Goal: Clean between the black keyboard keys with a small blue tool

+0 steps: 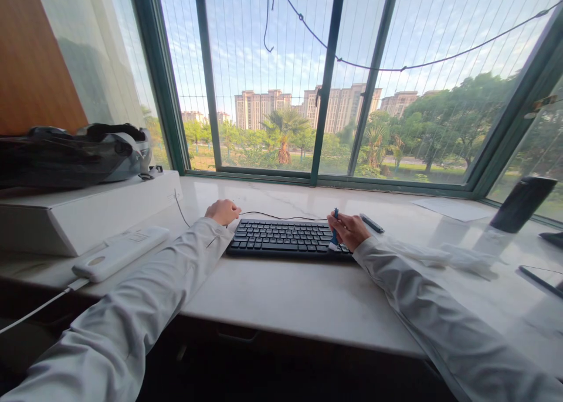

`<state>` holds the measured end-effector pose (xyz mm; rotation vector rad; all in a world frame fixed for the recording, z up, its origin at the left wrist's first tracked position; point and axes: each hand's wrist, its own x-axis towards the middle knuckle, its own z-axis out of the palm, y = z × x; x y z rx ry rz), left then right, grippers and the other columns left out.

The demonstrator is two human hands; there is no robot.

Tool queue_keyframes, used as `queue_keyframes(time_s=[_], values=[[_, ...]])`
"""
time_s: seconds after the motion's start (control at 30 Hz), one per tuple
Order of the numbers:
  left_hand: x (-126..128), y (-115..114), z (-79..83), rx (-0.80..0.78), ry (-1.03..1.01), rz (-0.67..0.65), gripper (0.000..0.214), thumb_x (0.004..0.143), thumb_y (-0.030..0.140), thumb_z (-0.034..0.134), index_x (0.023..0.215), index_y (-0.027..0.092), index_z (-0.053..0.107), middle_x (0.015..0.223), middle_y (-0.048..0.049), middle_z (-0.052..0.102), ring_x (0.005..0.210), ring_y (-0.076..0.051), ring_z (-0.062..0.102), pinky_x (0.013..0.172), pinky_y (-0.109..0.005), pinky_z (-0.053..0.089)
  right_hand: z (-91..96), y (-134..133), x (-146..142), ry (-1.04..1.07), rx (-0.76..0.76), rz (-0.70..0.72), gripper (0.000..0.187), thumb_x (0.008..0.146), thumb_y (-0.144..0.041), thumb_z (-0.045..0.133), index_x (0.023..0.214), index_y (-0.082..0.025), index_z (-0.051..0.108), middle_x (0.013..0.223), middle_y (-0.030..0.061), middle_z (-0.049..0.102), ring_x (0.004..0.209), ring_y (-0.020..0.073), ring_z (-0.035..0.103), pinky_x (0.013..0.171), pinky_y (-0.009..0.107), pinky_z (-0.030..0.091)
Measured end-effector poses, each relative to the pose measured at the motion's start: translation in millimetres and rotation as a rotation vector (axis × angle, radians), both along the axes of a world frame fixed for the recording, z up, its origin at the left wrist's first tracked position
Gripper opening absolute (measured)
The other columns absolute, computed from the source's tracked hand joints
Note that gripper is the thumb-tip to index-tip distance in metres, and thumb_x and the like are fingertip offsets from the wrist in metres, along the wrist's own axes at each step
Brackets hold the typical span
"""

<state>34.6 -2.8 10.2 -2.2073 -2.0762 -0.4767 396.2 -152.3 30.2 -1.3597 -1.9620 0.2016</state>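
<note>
A black keyboard (281,238) lies on the white window-sill counter (299,296), its cable running off to the left. My left hand (223,211) rests closed at the keyboard's far left corner, fingers curled against its edge. My right hand (348,229) is closed on a small blue tool (335,226), a brush or puller I cannot name for sure, held upright over the keyboard's right end. A dark pen-like object (372,223) lies just behind my right hand.
A white box (88,211) with a black bag (70,156) on top stands at left; a white power bank (118,252) with a cable lies before it. At right are a dark cylinder (523,203), crumpled white wipes (457,255), paper (453,208) and a dark flat device (541,279).
</note>
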Motion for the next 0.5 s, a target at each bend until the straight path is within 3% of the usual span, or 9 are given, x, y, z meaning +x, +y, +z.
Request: queue_keyframes(time_s=[0.27,0.5], values=[[-1.3,0.7,0.6,-0.012,0.008,0.019,0.033,0.073,0.048,0.050,0.079,0.028,0.076,0.083,-0.0069,0.071,0.082,-0.023,0.064,0.066,-0.027,0.045,2.1,-2.3,-1.1,0.014,0.113,-0.100,0.044,0.090,-0.054,0.032,0.061,-0.023,0.046,0.042,0.0010,0.050,0.045,0.0185,0.053,0.056,0.033,0.042],[0.4,-0.7,-0.2,0.008,0.025,0.023,0.033,0.074,0.047,0.049,0.075,0.028,0.076,0.080,-0.0072,0.071,0.082,-0.024,0.064,0.067,-0.028,0.046,-2.5,2.8,-2.4,0.064,0.033,0.031,0.042,0.092,-0.053,0.031,0.072,-0.022,0.051,0.051,-0.0015,0.056,0.053,0.0168,0.057,0.062,0.030,0.044]])
